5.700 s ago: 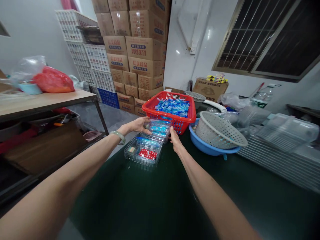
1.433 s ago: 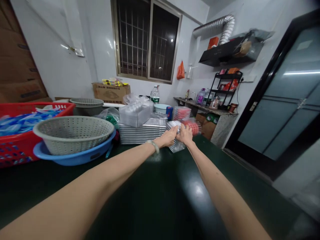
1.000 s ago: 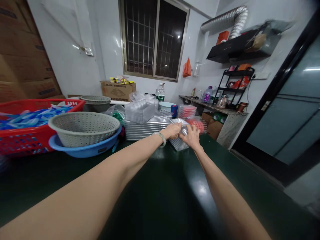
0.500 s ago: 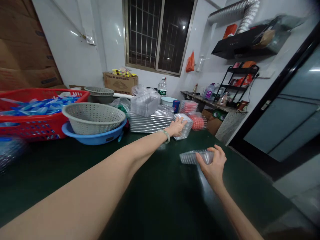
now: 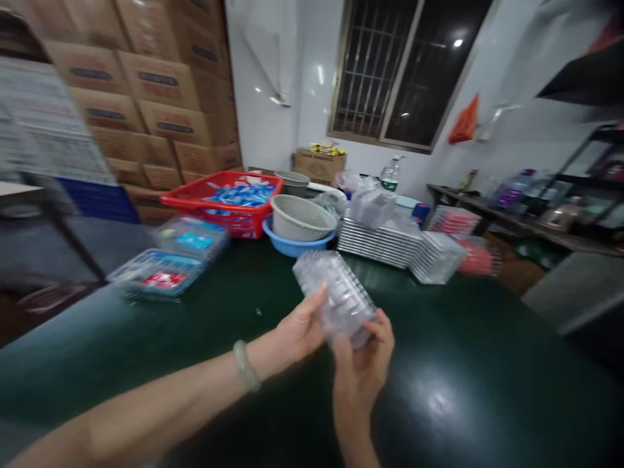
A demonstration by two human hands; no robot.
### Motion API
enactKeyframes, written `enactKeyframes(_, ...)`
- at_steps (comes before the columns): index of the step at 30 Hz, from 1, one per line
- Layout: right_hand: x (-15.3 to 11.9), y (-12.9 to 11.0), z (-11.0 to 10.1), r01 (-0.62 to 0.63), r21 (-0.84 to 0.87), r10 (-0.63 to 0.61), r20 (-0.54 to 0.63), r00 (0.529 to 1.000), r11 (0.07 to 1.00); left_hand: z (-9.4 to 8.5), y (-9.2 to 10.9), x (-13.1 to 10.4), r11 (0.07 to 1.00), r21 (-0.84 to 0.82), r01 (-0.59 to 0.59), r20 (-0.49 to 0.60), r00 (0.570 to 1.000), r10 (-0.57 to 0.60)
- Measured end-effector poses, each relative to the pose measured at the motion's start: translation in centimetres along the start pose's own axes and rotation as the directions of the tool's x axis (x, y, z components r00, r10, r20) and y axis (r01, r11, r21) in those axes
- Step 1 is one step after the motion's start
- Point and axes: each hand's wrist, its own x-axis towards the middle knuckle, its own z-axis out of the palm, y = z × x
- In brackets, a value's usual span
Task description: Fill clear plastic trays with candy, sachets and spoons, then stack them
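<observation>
Head view, your right hand (image 5: 363, 361): clamped on the near end of the clear plastic tray (image 5: 344, 302).
Your left hand (image 5: 301, 330): gripping its left side.
Tray: tilted above the green surface (image 5: 234, 276); likely light, flexible, slippery; hold opposite rims gently.
Red basket (image 5: 209, 206): farther back.

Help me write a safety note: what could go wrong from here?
The clear container, tilted between left hand and right hand, might slip or dent if squeezed. Clear trays heaped on the ribbed stack could slide if bumped. The filled container with the red packet lies near the left edge of the table; a nudge could push it off.
</observation>
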Motion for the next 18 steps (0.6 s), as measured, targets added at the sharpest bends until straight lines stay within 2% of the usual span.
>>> enactKeyframes(2,-3.5,-1.3,1.9,-0.027,0.015,0.023,0.223,0.975,1.000,-1.7,1.8,-2.8,0.991,-0.065,-0.115,-0.095,0.990,0.108)
enactKeyframes(4,-5.7,-2.1,2.7,0.069,-0.070,-0.036,0.397,0.917,0.995,-3.6,3.1,-5.4,0.979,-0.064,-0.196,-0.199,0.963,0.180)
enactKeyframes(7,-6.5,-2.9,3.3,0.294,-0.217,-0.165,0.468,0.868,0.931,-5.7,4.0,-8.4,0.962,-0.048,-0.270,-0.345,0.908,0.238)
enactKeyframes(9,-6.2,-3.6,3.8,0.349,-0.244,-0.180,0.523,0.833,0.905,-6.5,4.0,-9.7,0.957,-0.007,-0.290,-0.394,0.880,0.264)
enactKeyframes(10,-6.0,-3.9,4.1,0.337,-0.221,-0.154,0.582,0.798,0.915,-6.8,4.0,-10.1,0.958,0.025,-0.286,-0.396,0.877,0.272)
enactKeyframes(12,-5.4,-4.7,4.9,0.225,-0.152,-0.046,0.725,0.687,0.962,-7.0,3.8,-10.9,0.960,0.084,-0.267,-0.374,0.885,0.279)
enactKeyframes(14,-4.7,-5.3,5.8,0.005,-0.132,0.109,0.840,0.532,0.991,-7.4,3.7,-11.5,0.957,0.102,-0.272,-0.371,0.882,0.290)
enactKeyframes(16,-4.0,-5.6,6.8,-0.222,-0.150,0.227,0.895,0.383,0.963,-8.0,3.7,-12.1,0.950,0.098,-0.297,-0.411,0.857,0.310)
enactKeyframes(18,-3.3,-5.7,7.8,-0.368,-0.158,0.266,0.927,0.263,0.916,-8.8,4.0,-12.7,0.950,0.101,-0.296,-0.432,0.847,0.310)
